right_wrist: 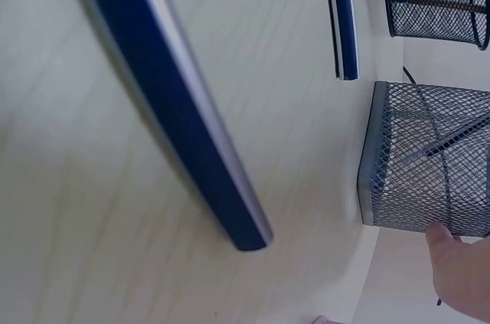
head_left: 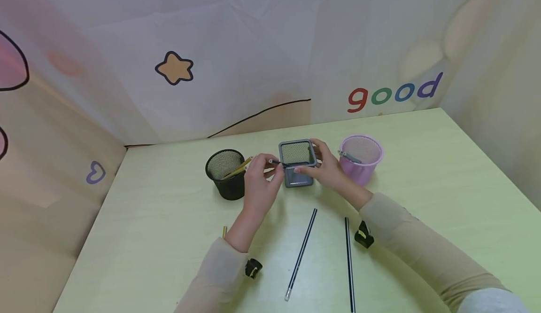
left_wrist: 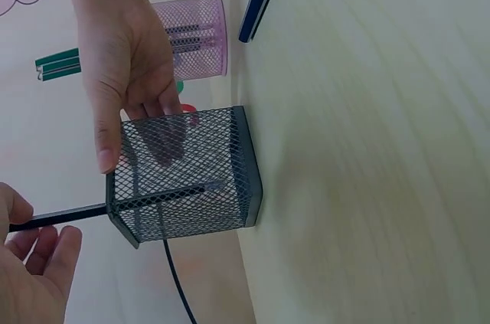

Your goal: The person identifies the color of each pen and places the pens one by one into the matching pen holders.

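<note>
A grey square mesh pen holder (head_left: 297,176) stands upright on the table. My right hand (head_left: 327,165) grips it by its right side, the thumb near the front rim and the fingers along the mesh. Between thumb and fingers, my left hand (head_left: 261,179) pinches the upper end of a dark pencil (left_wrist: 69,215). That pencil slants down into the holder; its lower part shows through the mesh (left_wrist: 191,136) in the left wrist view. Two dark blue, white-striped pencils (head_left: 302,252) (head_left: 349,261) lie on the table in front.
Left of the holder stands a round black mesh cup (head_left: 230,190) with yellow pencils (head_left: 238,168). A pink mesh cup (head_left: 359,174) with green pencils (left_wrist: 60,65) is on the right. A yellow pencil (head_left: 224,231) lies partly hidden by the left wrist. A printed curtain (head_left: 253,68) hangs behind.
</note>
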`<action>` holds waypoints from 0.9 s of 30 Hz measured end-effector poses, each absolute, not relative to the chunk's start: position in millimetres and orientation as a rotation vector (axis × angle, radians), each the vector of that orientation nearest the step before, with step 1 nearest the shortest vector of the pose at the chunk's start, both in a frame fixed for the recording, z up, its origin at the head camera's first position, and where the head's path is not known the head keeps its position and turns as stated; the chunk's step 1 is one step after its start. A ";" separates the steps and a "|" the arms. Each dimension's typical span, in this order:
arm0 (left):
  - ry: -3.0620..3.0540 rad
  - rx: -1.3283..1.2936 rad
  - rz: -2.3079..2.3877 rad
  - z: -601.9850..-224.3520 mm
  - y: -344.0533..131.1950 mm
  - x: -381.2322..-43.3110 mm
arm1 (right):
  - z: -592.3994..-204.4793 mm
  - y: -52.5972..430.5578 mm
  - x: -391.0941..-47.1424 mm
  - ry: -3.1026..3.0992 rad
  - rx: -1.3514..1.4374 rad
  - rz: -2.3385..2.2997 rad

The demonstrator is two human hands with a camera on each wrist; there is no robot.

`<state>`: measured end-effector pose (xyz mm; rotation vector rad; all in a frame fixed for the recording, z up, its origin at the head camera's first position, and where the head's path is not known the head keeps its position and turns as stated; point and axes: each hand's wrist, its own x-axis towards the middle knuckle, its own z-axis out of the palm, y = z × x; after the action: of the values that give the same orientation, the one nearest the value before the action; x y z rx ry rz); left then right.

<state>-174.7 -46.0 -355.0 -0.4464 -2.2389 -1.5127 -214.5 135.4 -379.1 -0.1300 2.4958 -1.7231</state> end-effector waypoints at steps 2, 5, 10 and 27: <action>-2.253 -0.429 -1.509 -356.0 -45.3 -175.2 | -379.6 135.8 -214.3 2.501 -0.137 -1.723; -2.272 -0.418 -1.498 -357.6 -44.5 -176.2 | -379.8 136.3 -214.3 2.499 -0.135 -1.726; -2.301 -0.421 -1.480 -359.2 -44.0 -177.1 | -380.4 136.7 -214.7 2.485 -0.140 -1.736; -2.505 -0.320 -1.547 -357.3 -43.7 -178.0 | -379.7 136.6 -214.5 2.490 -0.139 -1.750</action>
<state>-178.0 -43.7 -357.3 -0.3196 -2.5052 -1.5469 -214.5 136.6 -379.7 -0.1388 2.4897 -1.7501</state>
